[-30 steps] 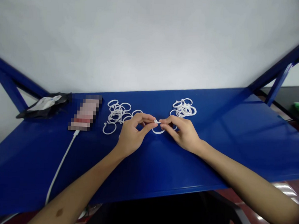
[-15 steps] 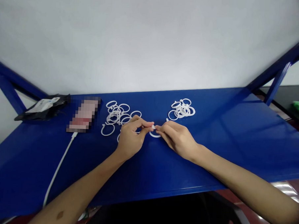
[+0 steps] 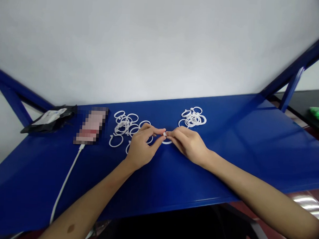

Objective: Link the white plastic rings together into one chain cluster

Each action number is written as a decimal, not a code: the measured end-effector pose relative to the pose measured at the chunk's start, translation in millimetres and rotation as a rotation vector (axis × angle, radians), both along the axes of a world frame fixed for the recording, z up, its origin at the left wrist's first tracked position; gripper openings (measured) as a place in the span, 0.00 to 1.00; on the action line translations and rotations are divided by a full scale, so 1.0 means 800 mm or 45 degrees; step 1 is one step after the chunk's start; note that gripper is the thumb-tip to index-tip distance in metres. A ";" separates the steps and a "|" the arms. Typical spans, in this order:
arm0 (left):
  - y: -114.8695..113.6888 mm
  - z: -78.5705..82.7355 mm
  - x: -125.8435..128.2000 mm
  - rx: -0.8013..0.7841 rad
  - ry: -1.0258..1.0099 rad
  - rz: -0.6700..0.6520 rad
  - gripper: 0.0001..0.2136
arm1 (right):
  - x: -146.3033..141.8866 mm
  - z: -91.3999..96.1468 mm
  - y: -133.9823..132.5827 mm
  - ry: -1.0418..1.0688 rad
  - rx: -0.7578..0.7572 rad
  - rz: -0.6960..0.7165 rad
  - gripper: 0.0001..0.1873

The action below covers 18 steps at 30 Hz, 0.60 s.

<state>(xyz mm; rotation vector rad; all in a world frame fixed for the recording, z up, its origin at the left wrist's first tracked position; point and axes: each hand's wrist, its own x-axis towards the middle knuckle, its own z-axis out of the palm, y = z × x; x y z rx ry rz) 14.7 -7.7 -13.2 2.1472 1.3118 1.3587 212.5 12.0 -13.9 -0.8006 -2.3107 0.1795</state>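
Observation:
Between my two hands is a white plastic ring (image 3: 167, 142) with a small clasp at its top. My left hand (image 3: 143, 143) pinches the clasp with thumb and index finger. From the other side, the fingertips of my right hand (image 3: 189, 143) are closed on the same ring, next to the clasp; part of the ring is hidden behind them. A loose pile of white rings (image 3: 123, 126) lies beyond and to the left of my left hand, some partly covered by it. Beyond my right hand sits a tighter heap of white rings (image 3: 193, 118).
A blurred-out phone-like object (image 3: 92, 126) with a white cable (image 3: 67, 180) lies to the left. Behind it is a black plastic packet (image 3: 50, 118) with a white label. The blue table (image 3: 172, 183) meets a pale wall, with blue frame bars (image 3: 291, 88) at both sides.
The view has shifted slightly. Both hands stay at the ring's clasp; my left fingertips have parted a little around it, and my right hand has shifted slightly.

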 end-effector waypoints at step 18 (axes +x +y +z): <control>0.048 -0.016 -0.068 -0.047 0.724 0.274 0.06 | 0.077 -0.004 0.087 0.049 0.098 -0.767 0.13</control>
